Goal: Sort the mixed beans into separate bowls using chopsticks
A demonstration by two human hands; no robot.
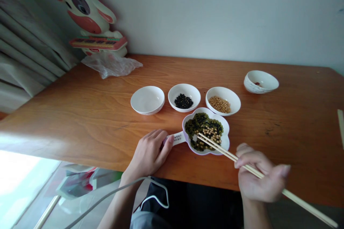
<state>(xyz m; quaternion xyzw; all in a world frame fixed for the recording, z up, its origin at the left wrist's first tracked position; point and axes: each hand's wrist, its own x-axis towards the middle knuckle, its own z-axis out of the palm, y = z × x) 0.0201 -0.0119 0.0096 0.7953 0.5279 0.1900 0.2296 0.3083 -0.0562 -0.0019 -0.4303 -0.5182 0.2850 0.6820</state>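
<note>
A flower-shaped pale dish [225, 127] with a short handle holds mixed green, black and yellow beans. My left hand [149, 152] grips the dish's handle [177, 138]. My right hand [259, 179] is closed on a pair of wooden chopsticks [228, 154], whose tips rest in the mixed beans. Behind the dish stand three white bowls: an empty one [147, 99], one with black beans [184, 97], one with yellow soybeans [223, 100].
A fourth white bowl [260, 81] sits at the back right of the wooden table [80, 114]. A cow-shaped toy [88, 14] and a crumpled plastic bag [111, 64] stand at the back left by a curtain. A white cable [150, 189] hangs below the table edge.
</note>
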